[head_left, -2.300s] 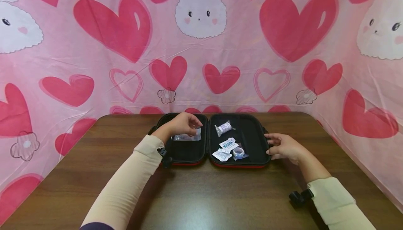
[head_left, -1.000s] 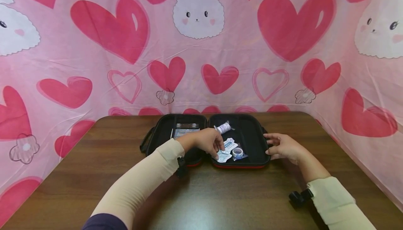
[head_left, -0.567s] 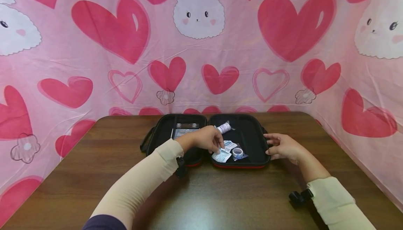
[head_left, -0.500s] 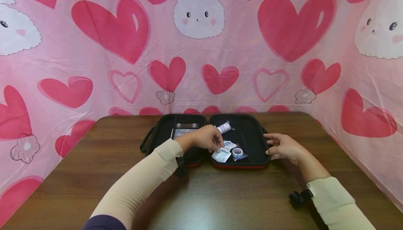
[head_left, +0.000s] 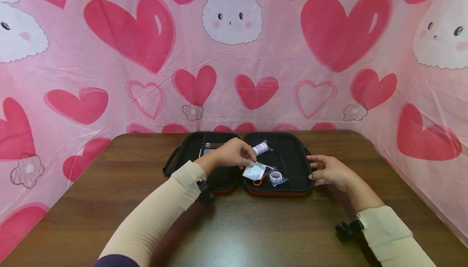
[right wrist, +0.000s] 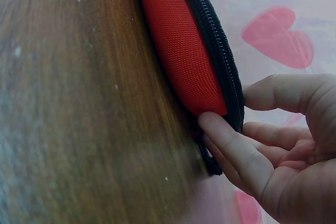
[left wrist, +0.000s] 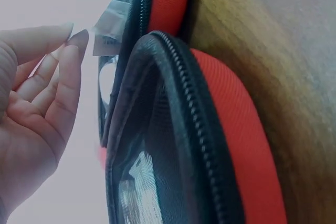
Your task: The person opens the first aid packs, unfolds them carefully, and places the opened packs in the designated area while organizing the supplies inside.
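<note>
A black zip case with red outer sides lies unfolded on the table. My left hand pinches a white printed packet between thumb and fingertips, over the case's right half. The left wrist view shows the packet hanging beyond the fingertips. Behind it, a second white strip partly shows. Under the packet an orange loop peeks out, beside a white tape roll in a clear bag. My right hand grips the case's right edge; in the right wrist view its fingers hold the zipped rim.
A wrapped bandage roll lies at the back of the right half. Clear packaged items sit in the left half, partly hidden by my left hand. A handle sticks out on the left. Pink cloth hangs behind the wooden table.
My left hand has crossed from the case's left half to the right half, pinched the white packet and raised it. The orange loop has come into view. My right hand has stayed put.
</note>
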Available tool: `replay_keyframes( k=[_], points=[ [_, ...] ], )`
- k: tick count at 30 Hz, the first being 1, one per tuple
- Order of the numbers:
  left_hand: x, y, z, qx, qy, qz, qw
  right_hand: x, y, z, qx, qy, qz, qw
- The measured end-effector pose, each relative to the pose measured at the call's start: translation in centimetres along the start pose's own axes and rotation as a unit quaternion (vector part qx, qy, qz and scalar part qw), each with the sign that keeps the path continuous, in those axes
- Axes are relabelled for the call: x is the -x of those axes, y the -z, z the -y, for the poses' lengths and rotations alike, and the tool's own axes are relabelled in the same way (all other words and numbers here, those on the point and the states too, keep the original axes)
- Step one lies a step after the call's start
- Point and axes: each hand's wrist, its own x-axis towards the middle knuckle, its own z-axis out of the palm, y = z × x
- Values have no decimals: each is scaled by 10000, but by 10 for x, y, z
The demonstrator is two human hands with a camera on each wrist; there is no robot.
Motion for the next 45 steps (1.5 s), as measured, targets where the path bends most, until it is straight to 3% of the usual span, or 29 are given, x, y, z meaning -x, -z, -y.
replay_keyframes(
  k=[17,29,45],
  points=[
    [23,13,2,148,275,-125,9994,-1,0,-1,-13,-14,-40,10000],
    [34,22,10,-124,320,-186,9992,-1,-2,0,5,-42,-53,10000],
    [64,42,27,206,756,-992,9920,0,-2,0,101,-39,-37,9999]
  ],
)
